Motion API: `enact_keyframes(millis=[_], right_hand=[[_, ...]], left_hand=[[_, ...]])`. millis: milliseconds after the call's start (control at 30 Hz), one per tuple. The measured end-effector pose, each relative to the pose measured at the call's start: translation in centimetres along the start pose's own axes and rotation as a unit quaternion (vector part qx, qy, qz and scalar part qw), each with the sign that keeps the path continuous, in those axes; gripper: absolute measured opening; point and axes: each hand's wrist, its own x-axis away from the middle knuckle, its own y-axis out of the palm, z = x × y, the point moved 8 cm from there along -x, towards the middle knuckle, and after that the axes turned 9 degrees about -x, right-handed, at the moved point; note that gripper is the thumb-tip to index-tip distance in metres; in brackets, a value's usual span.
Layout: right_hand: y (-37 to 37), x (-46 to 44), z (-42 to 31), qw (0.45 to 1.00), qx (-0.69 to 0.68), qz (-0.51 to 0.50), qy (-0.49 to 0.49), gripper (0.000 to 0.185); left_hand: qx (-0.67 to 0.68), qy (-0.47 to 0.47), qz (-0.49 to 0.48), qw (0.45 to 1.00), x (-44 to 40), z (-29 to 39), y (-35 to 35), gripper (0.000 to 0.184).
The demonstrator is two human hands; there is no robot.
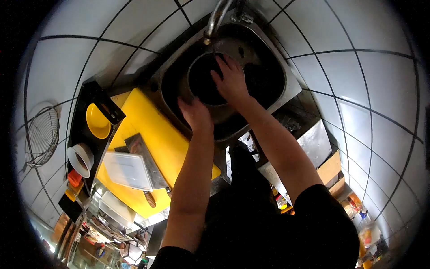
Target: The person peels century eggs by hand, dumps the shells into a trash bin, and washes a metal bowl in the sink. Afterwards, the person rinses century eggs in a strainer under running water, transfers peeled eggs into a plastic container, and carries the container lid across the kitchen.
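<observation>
A round metal pot (202,80), dark inside, sits in the steel sink (280,87) under the faucet (217,20). At the pot's near left rim is my left hand (196,114), closed on the edge, with some fingers hidden. My right hand (231,81) reaches over the pot from the right, its fingers apart and pointing toward the far side. The palm and fingertips are partly in shadow, and I cannot tell whether they touch the inner wall. What lies in the pot is too dark to make out.
Left of the sink lies a yellow cutting board (168,139) with a cleaver (154,166) and a translucent plastic lid (128,170). Farther left are a yellow bowl (98,121), a white bowl (81,159) and a hanging wire strainer (43,136). Tiled walls (345,74) enclose the corner.
</observation>
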Motion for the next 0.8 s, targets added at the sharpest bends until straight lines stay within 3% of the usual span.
enact_keyframes(millis=[133, 333, 633, 800], right_hand=[[1.7, -0.8, 0.5, 0.998, 0.038, -0.056, -0.004, 0.058], [2.6, -0.4, 1.1, 0.996, 0.051, -0.060, -0.045, 0.063], [2.4, -1.6, 2.2, 0.998, -0.004, -0.059, 0.013, 0.068], [2.1, -2.4, 2.7, 0.993, -0.033, -0.090, 0.069, 0.069]], left_hand=[[0.066, -0.108, -0.138, 0.982, -0.9, -2.4, 2.7, 0.061], [0.080, -0.092, -0.148, 0.981, -2.9, -3.4, 3.4, 0.062], [0.011, -0.051, -0.135, 0.989, -2.5, -1.0, 3.1, 0.059], [-0.009, 0.000, -0.188, 0.982, -2.4, 0.9, 3.8, 0.060]])
